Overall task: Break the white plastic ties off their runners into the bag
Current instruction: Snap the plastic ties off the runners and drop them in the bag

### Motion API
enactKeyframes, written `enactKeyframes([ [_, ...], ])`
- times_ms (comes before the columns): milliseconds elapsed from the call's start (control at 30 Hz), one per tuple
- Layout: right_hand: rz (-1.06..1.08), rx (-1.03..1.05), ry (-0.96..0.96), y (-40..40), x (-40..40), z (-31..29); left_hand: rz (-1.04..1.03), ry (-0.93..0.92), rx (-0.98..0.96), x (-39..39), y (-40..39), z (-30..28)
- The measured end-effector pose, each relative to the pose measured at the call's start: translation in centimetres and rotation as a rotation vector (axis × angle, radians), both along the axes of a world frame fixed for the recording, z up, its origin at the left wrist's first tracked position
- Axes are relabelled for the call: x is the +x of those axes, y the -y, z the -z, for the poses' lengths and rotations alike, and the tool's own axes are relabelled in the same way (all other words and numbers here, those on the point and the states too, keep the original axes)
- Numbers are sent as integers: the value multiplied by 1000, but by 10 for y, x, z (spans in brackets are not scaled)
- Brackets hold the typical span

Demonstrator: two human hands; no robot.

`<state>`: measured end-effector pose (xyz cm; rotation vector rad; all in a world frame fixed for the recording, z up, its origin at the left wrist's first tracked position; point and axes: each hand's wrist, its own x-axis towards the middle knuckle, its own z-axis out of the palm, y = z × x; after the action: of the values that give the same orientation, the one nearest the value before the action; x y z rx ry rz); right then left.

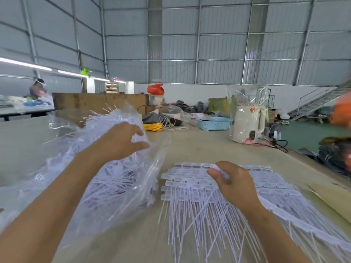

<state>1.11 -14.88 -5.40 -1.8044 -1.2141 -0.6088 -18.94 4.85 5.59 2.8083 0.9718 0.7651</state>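
Note:
A big clear plastic bag (62,168) lies on the left of the table, full of loose white plastic ties (114,179). My left hand (121,141) is at the bag's upper edge, fingers and thumb curled round the film. To the right, a stack of white ties on their runners (191,186) lies flat, heads away from me, tails fanned toward me. My right hand (231,181) rests on this stack and pinches a white tie head between thumb and fingers.
At the table's far end stand a blue basket (212,123), a yellow cord coil (152,127) and a white appliance in clear wrap (247,124). Cardboard (330,198) lies at the right edge. Another person (38,90) works at a far-left table.

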Motion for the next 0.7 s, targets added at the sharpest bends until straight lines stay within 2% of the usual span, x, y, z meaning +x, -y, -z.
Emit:
enactKeyframes([
  [67,-29,2,-63,0,-1,0,156,380,177,11,28,-5],
  [100,-37,-13,-123,0,0,-1,285,530,184,20,48,-6],
  [133,-32,-53,-177,-1,0,-1,424,599,133,30,70,-3],
  [200,-30,-162,-246,-1,4,2,607,559,-88,61,102,14],
  [233,-43,-205,-267,-2,5,3,616,500,-202,78,111,27],
  [333,-147,-254,-274,0,10,10,421,361,-359,123,114,72],
  [400,-193,-282,-271,2,10,13,313,389,-516,136,106,101],
  [500,-158,-314,-303,0,16,17,345,441,-794,140,96,126],
  [567,-133,-312,-350,-1,18,20,382,456,-855,137,93,133],
  [700,-136,-265,-427,-3,16,19,340,579,-827,133,89,135],
])
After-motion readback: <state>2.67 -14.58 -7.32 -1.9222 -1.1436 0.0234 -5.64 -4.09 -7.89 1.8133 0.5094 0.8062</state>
